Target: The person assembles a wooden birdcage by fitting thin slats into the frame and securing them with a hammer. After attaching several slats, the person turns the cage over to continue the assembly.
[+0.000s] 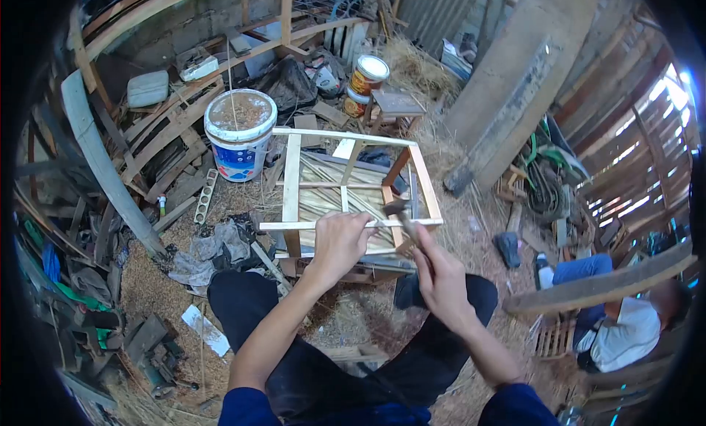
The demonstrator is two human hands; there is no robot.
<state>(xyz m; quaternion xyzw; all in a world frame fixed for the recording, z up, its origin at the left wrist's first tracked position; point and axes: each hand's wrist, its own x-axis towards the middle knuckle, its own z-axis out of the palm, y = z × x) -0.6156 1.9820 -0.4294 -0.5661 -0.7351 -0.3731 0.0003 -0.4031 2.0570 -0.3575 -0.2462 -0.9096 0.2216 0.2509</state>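
Observation:
A light wooden frame (293, 177) of slats and crosspieces stands in front of my knees. My left hand (340, 242) is closed over its near rail, thumb and fingertips together on top; whether a small nail is between them is too small to see. In my right hand (441, 279) is a hammer (409, 226), gripped by the handle. The hammer's dark head is just above the same rail, a little right of my left fingertips. Thin wooden strips (323, 198) show through the frame's openings.
A white bucket (239, 154) stands behind the frame at left, with stacked paint tubs (368, 74) and a small stool (397, 106) farther back. Scrap wood (173, 143) is piled at left. At right another person (625, 338) sits beside a curved beam (588, 295).

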